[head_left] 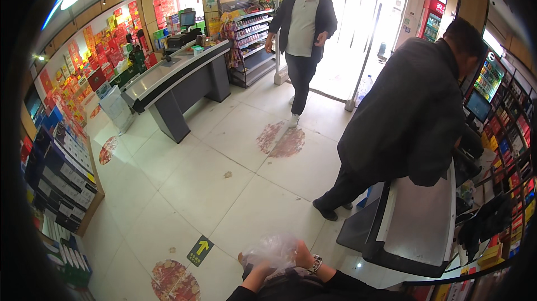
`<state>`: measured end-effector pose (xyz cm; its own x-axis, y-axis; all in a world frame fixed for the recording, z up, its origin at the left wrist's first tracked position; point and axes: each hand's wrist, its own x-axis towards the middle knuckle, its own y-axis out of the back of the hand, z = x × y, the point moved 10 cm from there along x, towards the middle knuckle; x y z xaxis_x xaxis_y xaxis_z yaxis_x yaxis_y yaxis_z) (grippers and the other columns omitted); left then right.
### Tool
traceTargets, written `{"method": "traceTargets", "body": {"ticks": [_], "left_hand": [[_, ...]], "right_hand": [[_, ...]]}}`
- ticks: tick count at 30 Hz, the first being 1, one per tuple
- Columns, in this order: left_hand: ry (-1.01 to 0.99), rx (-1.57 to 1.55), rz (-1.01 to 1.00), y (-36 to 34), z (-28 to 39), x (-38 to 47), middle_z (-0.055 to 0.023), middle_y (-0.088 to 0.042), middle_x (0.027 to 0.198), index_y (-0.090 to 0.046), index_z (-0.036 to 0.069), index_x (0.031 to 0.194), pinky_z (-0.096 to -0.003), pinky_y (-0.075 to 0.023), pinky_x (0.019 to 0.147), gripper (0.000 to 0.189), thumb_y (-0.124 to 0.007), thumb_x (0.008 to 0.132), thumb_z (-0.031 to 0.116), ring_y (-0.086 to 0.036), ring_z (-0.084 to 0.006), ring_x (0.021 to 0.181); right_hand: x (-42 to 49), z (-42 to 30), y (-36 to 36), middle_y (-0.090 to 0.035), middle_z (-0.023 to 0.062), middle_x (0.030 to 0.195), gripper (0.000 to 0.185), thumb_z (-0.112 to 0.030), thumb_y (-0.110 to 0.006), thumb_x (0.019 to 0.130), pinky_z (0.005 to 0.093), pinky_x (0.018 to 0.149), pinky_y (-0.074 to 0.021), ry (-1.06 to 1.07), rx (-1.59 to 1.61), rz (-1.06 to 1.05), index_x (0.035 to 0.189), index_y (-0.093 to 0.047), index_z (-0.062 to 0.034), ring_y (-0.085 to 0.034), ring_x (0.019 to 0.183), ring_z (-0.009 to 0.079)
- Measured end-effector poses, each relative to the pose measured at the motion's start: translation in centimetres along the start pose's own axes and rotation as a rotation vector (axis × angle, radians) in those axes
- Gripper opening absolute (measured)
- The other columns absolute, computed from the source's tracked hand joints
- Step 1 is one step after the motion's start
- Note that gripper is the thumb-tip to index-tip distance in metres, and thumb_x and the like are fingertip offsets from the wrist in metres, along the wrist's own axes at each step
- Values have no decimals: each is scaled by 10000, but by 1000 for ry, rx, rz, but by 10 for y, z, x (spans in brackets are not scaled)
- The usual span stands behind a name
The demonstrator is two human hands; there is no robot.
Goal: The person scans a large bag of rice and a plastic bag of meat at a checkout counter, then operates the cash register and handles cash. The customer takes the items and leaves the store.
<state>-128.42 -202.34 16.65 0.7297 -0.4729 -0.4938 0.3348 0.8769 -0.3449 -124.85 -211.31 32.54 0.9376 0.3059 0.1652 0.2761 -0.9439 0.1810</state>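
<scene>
Low in the view, a crumpled clear plastic bag (270, 250) is held in front of my body. My right hand (303, 254) grips its right side, with a metal-banded watch (315, 263) on that wrist. On the other side my left hand (262, 268) holds the bag from the left, its fingers partly covered by the film. The bag's contents, if any, cannot be made out. Both forearms wear dark sleeves.
A person (402, 112) in dark clothes leans over the checkout counter (419, 213) at right. Another person (305, 28) walks in from the glass doors. A second counter (180, 76), a snack rack (254, 32) and stacked cartons (63, 175) stand leftward on the tiled floor (201, 208).
</scene>
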Motion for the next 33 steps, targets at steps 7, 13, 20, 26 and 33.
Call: {"method": "traceTargets", "body": {"ticks": [7,13,20,26,33], "left_hand": [[-52,-81,54,5,4,2,-77,-532,1273,-509,45,1261,-305,-446,951,407,-583,876,155,-535,-180,1137],[-372,-70,176,-4,73,-8,-52,-596,1105,-590,41,1094,-299,-491,829,270,-636,836,107,-580,-163,1012],[-1126,952,522,-56,177,-92,-87,-572,1078,-630,103,988,-326,-519,853,258,-686,743,46,-592,-240,1034],[-1197,1107,357,-94,185,-108,-97,-576,1113,-643,114,1007,-359,-526,854,322,-733,698,107,-594,-281,1062],[-1015,890,1160,129,287,-274,-37,-651,718,-187,17,1478,-313,-533,743,879,-693,764,101,-665,-194,700]], "right_hand": [[-5,16,10,-691,135,980,306,-168,-703,795,344,771,-524,-23,-77,59,1055,-639,-20,-669,889,250],[-10,48,42,-687,119,937,206,-106,-619,854,319,732,-524,26,127,430,1026,-623,8,-653,834,184],[2,56,49,-639,136,1081,223,-74,-492,938,311,821,-506,11,54,409,1126,-565,20,-618,954,193],[19,68,23,-643,153,1050,273,-126,-393,992,358,753,-540,-384,941,325,1083,-603,24,-646,915,229],[29,43,66,-629,104,948,224,-199,-489,933,296,578,-524,-26,324,298,1002,-616,-28,-626,688,171]]}}
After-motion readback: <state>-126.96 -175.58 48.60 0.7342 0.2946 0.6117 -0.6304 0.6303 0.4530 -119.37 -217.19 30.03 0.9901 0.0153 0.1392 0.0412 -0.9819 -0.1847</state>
